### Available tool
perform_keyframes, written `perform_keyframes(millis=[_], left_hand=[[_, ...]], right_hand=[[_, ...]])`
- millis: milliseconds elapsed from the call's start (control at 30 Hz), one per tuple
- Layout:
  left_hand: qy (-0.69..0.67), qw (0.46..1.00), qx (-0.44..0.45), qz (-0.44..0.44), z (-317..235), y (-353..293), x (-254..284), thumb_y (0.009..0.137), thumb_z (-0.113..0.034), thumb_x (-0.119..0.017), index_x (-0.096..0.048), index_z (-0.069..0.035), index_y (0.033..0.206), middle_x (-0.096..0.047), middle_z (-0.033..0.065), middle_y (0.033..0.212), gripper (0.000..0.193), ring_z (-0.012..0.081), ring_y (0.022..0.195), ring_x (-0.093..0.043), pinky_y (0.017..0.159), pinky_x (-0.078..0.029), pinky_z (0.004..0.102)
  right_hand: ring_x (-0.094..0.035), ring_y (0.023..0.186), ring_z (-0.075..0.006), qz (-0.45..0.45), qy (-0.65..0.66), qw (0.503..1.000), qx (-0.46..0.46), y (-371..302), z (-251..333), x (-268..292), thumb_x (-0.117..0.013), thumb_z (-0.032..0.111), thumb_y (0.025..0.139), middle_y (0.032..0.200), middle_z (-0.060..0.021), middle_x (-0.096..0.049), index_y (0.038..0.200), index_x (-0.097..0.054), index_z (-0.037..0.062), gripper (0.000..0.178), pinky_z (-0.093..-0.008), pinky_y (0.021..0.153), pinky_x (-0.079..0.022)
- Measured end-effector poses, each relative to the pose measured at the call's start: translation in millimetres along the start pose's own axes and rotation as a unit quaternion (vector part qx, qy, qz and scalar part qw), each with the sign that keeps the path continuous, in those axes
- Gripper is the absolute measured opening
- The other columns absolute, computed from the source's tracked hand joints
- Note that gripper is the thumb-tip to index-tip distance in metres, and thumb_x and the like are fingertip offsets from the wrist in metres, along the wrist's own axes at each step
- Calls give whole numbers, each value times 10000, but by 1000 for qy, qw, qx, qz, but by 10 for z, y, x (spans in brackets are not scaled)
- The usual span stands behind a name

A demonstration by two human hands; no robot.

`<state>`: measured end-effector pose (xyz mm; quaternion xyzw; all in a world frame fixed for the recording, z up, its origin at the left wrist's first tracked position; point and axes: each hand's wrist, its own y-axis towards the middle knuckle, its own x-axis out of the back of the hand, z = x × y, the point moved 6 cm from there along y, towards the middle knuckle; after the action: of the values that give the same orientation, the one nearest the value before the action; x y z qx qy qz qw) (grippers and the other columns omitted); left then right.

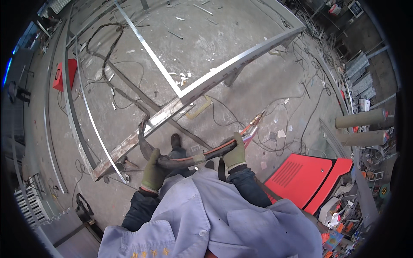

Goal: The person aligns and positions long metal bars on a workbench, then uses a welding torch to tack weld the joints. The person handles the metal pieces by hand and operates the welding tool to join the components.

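A thick bundle of dark hose and cable (215, 152), with a thin orange-red line along it, hangs in a shallow curve in front of my body. My left hand (152, 172), in a green glove, is closed round its left part. Farther right, my other gloved hand, the right one (235, 154), grips the same bundle. Beyond that hand the lines end in copper-coloured tips (259, 116) near pinkish and silvery parts I cannot make out. From my left hand the bundle drapes over a metal frame (161, 116) and trails across the floor.
A red machine cabinet (297, 178) stands at my right. Past it are tan cylinders (361, 118) and cluttered shelves. Thin wires (279, 148) loop over the floor. A yellow curved clamp-like piece (201, 108) lies beside the frame; another red box (66, 75) is far left.
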<state>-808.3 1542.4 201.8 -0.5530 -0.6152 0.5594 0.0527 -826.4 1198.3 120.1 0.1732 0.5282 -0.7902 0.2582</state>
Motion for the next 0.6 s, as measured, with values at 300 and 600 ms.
perform_keyframes(millis=[300, 600], left_hand=[[797, 570, -144, -141, -1869, -185, -205, 941, -520, -857, -827, 34, 1031, -825, 173, 913, 562, 309, 872, -813, 849, -619, 418], [613, 756, -208, 98, -2064, 534, -1427, 913, -439, -903, -766, 4, 1286, -819, 164, 1096, 595, 270, 971, -797, 906, -607, 403]], right_hand=[[-693, 735, -195, 112, -67, 986, 100, -91, 119, -1669, -784, 342, 1054, 805, -7, -684, 916, -680, 149, 259, -373, 731, -603], [-709, 838, -152, 231, -326, 909, 116, -612, -764, -3781, -820, 421, 1028, 916, -43, -717, 1112, -725, 42, 401, -328, 783, -582]])
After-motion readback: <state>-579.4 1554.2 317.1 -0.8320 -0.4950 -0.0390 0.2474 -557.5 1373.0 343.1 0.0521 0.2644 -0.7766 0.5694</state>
